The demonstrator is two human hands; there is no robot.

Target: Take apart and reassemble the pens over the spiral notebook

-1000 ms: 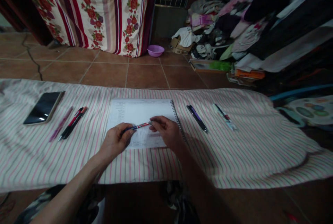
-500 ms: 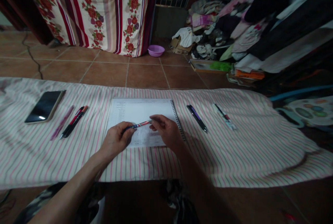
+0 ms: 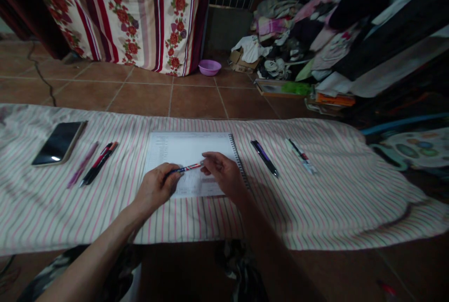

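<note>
A red, white and blue pen (image 3: pixel 185 169) is held level between both hands, just above a spiral notebook (image 3: pixel 189 148) open on a striped cloth (image 3: pixel 315 208). My left hand (image 3: pixel 154 190) pinches the pen's left end with closed fingers. My right hand (image 3: pixel 224 173) pinches its right end. The notebook page carries faint writing, partly hidden under the hands.
Left of the notebook lie a dark phone (image 3: pixel 58 143), a purple pen (image 3: pixel 83 164) and a red and black pen pair (image 3: pixel 98 163). To the right lie a dark pen (image 3: pixel 264 158) and a white pen (image 3: pixel 300 156). Beyond are tiled floor, a flowered curtain (image 3: pixel 140 17), a purple bowl (image 3: pixel 209 67) and piled clothes (image 3: pixel 308 31).
</note>
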